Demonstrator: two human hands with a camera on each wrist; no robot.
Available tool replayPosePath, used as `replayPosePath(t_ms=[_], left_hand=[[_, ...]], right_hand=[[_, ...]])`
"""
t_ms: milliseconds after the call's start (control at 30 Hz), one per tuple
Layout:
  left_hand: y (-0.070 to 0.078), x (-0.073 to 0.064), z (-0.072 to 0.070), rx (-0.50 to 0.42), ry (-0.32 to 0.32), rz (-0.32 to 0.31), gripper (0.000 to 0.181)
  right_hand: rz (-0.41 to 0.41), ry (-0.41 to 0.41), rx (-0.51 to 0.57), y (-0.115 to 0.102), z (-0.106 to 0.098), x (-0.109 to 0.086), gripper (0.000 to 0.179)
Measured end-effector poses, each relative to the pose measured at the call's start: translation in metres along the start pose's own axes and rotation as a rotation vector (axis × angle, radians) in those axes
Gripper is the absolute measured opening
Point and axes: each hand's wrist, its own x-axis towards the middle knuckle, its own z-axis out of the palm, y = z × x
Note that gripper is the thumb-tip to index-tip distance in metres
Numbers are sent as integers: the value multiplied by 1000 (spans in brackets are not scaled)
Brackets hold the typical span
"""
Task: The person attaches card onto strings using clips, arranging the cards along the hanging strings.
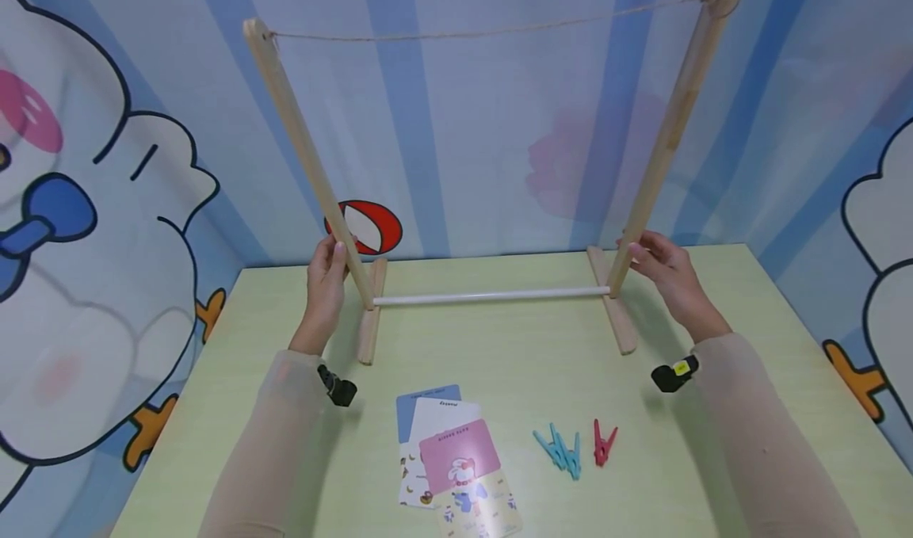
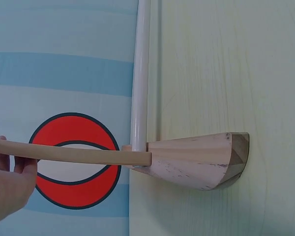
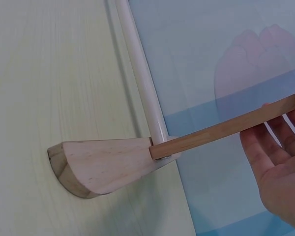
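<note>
A wooden frame stands at the back of the table, with a left post [image 1: 307,146], a right post [image 1: 670,138], a white crossbar [image 1: 492,295] low between them and a twine [image 1: 456,36] strung across the tops. Low on the left post, my left hand [image 1: 326,284] grips the wood between thumb and fingers. My right hand [image 1: 674,280] holds the right post at about the same height, its fingers behind the wood [image 3: 226,130]. Each post meets a wooden foot, the left foot [image 2: 196,160] and the right foot [image 3: 103,164] both resting on the table.
Overlapping cards, blue [image 1: 428,395], white [image 1: 414,463] and pink-and-yellow [image 1: 464,451], lie near the table's front. To their right are teal clothespins [image 1: 559,449] and a red clothespin [image 1: 603,444]. A printed backdrop [image 1: 471,150] rises right behind the table [image 1: 492,348].
</note>
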Motion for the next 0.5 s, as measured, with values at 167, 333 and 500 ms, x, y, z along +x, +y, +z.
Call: replayPosePath(t_ms=[167, 333, 500], left_hand=[[2, 0, 0, 11, 2, -13, 41], [2, -1, 0, 3, 3, -20, 41], [1, -1, 0, -4, 1, -26, 41]], right_hand=[[-4, -1, 13, 0, -1, 0, 36], [15, 2, 22, -2, 0, -1, 35], [27, -2, 25, -10, 4, -4, 35]])
